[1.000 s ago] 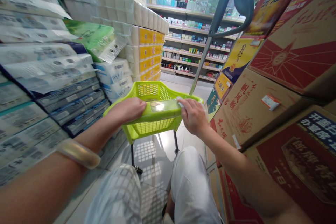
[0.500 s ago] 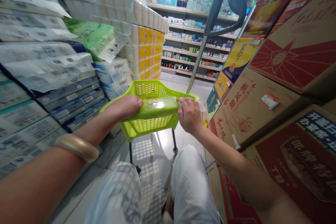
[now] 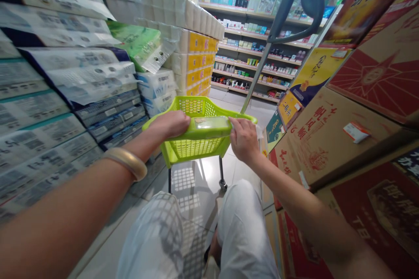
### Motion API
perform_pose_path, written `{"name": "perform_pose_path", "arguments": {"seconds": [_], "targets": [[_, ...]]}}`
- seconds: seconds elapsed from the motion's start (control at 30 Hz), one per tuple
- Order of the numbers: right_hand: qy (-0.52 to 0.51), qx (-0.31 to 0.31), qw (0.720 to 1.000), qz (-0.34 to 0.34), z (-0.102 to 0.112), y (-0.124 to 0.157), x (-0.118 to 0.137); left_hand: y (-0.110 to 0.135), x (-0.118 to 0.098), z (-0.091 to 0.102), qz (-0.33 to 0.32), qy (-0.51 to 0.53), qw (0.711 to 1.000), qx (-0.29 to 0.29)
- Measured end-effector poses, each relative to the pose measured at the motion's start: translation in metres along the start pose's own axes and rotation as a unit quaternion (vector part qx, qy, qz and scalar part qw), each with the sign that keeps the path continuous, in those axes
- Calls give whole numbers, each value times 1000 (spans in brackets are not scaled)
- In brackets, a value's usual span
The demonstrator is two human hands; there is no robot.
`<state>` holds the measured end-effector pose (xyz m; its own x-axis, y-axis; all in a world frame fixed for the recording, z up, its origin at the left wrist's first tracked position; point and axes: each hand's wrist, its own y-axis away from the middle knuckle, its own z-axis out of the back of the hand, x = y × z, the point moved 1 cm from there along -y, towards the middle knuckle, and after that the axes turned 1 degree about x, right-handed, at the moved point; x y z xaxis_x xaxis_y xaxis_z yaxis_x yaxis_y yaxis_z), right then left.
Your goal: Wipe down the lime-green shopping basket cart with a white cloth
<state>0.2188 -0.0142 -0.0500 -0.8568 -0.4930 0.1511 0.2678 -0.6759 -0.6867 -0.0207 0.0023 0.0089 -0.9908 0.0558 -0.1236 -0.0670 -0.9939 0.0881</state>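
Observation:
A bright green shopping cart (image 3: 196,149) stands on the floor ahead of my knees, its latticed basket on dark legs with small wheels. My left hand (image 3: 175,124) is wrapped round the left part of its wide handle, a gold bangle (image 3: 126,162) on that wrist. On the handle's right end, my right hand (image 3: 244,139) is closed with the fingers curled over the top. A clear label panel (image 3: 211,123) lies between the two hands. Something pale and thin, perhaps plastic, shows just right of my right hand. Most of the basket's inside is hidden.
Stacked tissue packs (image 3: 108,74) line the left side, with paper rolls (image 3: 176,11) behind them. Cardboard cartons (image 3: 314,139) wall the right. A grey pole with a looped handle (image 3: 278,13) leans beyond the cart. Stocked shelves (image 3: 252,50) cross the back.
The view has shifted, so the cart, both hands and the surrounding stacks sit further right in the picture. Both hands keep their hold on the cart handle.

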Motion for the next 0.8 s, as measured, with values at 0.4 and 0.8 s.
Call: {"name": "perform_pose_path", "arguments": {"seconds": [0.4,0.8], "targets": [[-33,92,995,15,0,-31,65,-3,-13,-5,-39,9,999,5],[-47,412,910,23,-11,-115,55,7,-26,-6,2,43,999,-11]]}}
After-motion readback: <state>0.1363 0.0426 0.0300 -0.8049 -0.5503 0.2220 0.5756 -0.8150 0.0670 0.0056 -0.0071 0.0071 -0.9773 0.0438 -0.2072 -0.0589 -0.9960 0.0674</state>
